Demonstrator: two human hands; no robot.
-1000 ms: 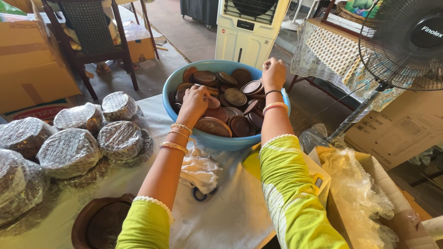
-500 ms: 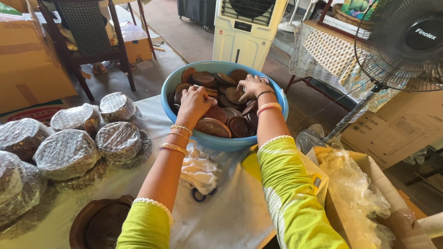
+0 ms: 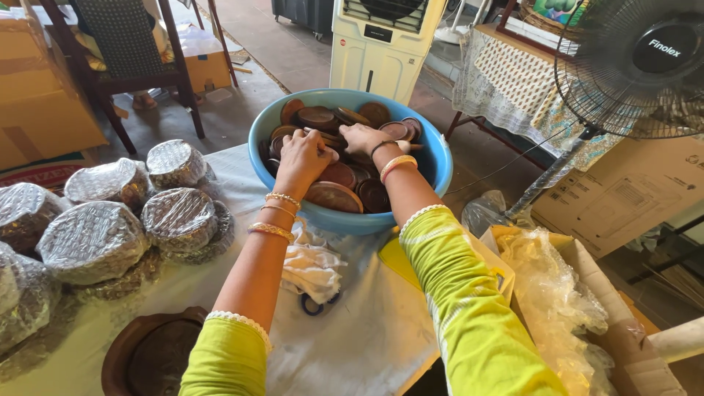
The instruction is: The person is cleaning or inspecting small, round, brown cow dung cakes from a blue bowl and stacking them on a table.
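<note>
A blue plastic basin (image 3: 433,163) stands at the far edge of the table, filled with several round brown wooden dishes (image 3: 334,196). Both my hands reach into it. My left hand (image 3: 302,154) has its fingers curled around a brown dish near the basin's middle. My right hand (image 3: 363,137) lies just to its right, palm down on the same pile, fingers touching a dish. Both wrists wear bangles and both sleeves are lime green.
Several foil-wrapped round bundles (image 3: 92,238) crowd the table's left. A brown wooden tray (image 3: 150,352) sits at the near edge. A white cloth (image 3: 314,265) lies below the basin. An open carton with plastic bags (image 3: 565,308) stands at right, a pedestal fan (image 3: 638,66) behind.
My right hand has come down from the basin's far rim into the pile of dishes and moved left, close to my left hand. My left hand has stayed in the basin.
</note>
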